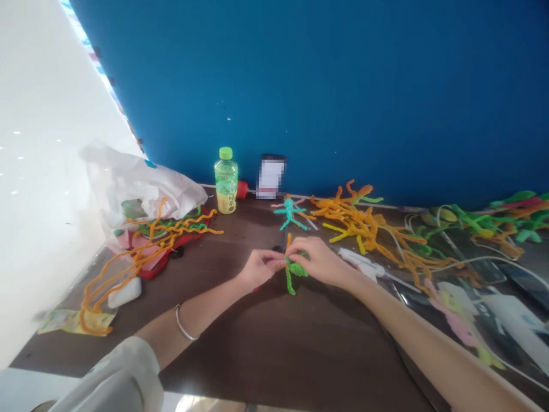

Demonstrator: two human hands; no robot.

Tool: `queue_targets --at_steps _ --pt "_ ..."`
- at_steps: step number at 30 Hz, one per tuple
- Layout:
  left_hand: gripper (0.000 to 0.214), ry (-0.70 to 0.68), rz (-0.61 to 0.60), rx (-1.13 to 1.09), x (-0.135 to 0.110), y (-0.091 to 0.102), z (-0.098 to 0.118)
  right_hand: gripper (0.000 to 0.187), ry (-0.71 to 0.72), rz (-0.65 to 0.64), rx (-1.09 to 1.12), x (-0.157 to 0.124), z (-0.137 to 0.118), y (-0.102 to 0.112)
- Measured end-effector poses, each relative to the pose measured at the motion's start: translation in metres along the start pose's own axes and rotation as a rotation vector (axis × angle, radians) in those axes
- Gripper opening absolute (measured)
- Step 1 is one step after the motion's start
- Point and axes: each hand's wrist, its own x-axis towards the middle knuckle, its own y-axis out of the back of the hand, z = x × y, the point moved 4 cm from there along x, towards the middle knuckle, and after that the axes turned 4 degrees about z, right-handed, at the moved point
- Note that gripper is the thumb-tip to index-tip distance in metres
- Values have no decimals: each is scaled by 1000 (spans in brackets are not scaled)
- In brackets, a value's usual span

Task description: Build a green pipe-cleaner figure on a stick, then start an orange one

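My left hand and my right hand meet over the dark wooden table. Both pinch a small pipe-cleaner piece, green with an orange stem sticking up between the fingers. The green tail hangs down below my hands. A silver bangle circles my left wrist. Just behind my hands lies a teal pipe-cleaner figure.
A green-capped drink bottle stands by the blue wall. Orange pipe cleaners lie piled to the right, more orange and green ones to the left on a red tray beside a white plastic bag. A white glue gun lies near my right wrist.
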Motion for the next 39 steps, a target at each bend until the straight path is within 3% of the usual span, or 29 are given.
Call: queue_targets --at_steps 5,10,16,22,27,30,33,39 --pt "38 56 -23 -98 0 0 -1 19 11 18 108 -4 2 -1" --pt "34 63 -125 -246 1 0 1 23 -131 -51 251 -10 6 9" --pt "32 67 -271 -236 -2 -2 3 33 -93 -341 298 -1 15 18" --pt "31 84 -435 -118 -10 -6 6 28 -53 -647 158 22 29 6" --pt "31 88 -441 29 -14 -7 9 17 -42 -827 -68 46 8 -5" --pt "32 120 -362 65 -11 -7 8 10 -23 -782 -290 55 -15 -8" --pt "32 179 -260 18 -6 -4 4 8 40 -620 -460 56 -33 -8" --pt "28 249 -137 -181 -1 -1 0 15 127 -353 -526 47 -39 -4"
